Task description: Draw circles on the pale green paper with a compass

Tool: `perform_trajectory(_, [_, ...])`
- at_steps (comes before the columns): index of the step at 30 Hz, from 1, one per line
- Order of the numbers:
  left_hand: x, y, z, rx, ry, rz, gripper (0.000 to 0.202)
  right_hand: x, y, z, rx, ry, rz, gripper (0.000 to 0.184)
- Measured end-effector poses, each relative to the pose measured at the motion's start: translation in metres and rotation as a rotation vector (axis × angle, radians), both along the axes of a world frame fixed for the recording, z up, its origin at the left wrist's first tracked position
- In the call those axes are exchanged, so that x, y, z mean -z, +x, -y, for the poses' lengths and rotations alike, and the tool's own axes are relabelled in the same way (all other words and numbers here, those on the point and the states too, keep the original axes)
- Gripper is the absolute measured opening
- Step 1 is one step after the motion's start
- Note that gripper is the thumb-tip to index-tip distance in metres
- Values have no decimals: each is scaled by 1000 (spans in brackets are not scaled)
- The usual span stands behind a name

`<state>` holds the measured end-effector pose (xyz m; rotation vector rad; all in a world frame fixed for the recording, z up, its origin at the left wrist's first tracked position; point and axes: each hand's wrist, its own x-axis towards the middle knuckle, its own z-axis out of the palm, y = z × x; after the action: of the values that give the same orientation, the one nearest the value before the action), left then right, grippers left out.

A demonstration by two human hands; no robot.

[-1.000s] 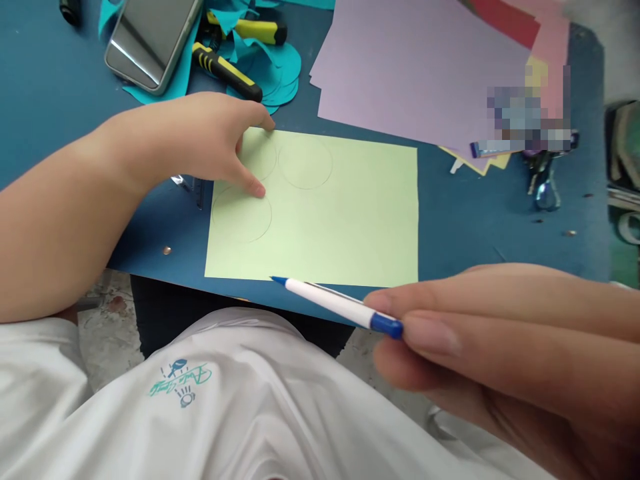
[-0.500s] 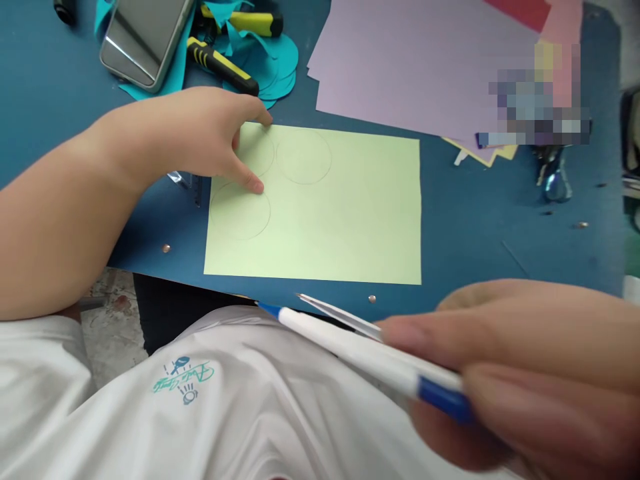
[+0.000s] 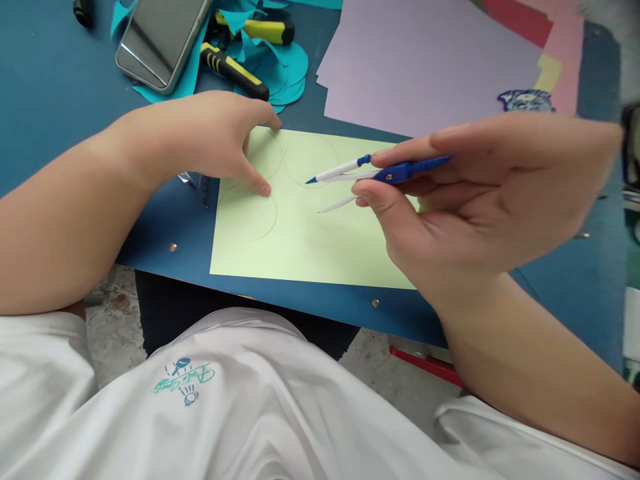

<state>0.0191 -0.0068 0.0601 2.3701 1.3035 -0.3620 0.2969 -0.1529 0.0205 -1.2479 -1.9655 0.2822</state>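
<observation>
A light green sheet of paper (image 3: 300,247) lies on the blue tabletop, with three circles drawn in thin line on its left half. My left hand (image 3: 225,137) rests on the sheet's upper left corner, thumb and fingers apart. Above the sheet, my right hand (image 3: 480,187) pinches a blue and white drawing compass (image 3: 395,175) between thumb and fingers. The compass legs point left, and its tips hover near the lower edge of the upper right circle. Part of the sheet's right side is hidden behind my right hand.
At the back left lie a phone (image 3: 163,43), yellow and black cutters (image 3: 235,72) and cut teal paper discs (image 3: 287,70). Lilac sheets (image 3: 400,60) cover the back right, beside red paper (image 3: 520,20) and pink paper (image 3: 565,67). A clear ruler (image 3: 203,187) shows beneath my left wrist.
My right hand has brought the compass up and away from close before the camera to above the green sheet. My left hand stays on the paper.
</observation>
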Motion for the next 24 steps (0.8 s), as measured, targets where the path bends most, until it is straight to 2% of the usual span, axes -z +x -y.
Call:
perform_trajectory(1, [0,0,0,11,-3,-1,109,10,-7,-17,13,1,0,41])
perform_trajectory(3, [0,-1,-1,19,-4,-9,110,23,-12,-31,17,70,-30,42])
perform_trajectory(7, [1,0,-2,13,-2,-26,108,30,-5,-20,25,375,-92,29])
perform_trajectory(9, [3,1,-3,1,-10,-30,110,29,-2,-17,48,436,-58,27])
perform_trajectory(12, [3,2,-6,-11,-25,-34,115,30,-1,-22,70,423,25,23])
perform_trajectory(16, [1,3,-7,2,-39,-77,114,35,2,-26,44,426,17,27])
perform_trajectory(21, [2,3,-8,-1,-41,-66,115,39,4,-23,53,253,25,24])
perform_trajectory(24, [4,0,-8,-7,-16,-27,118,40,-2,-26,28,363,27,21])
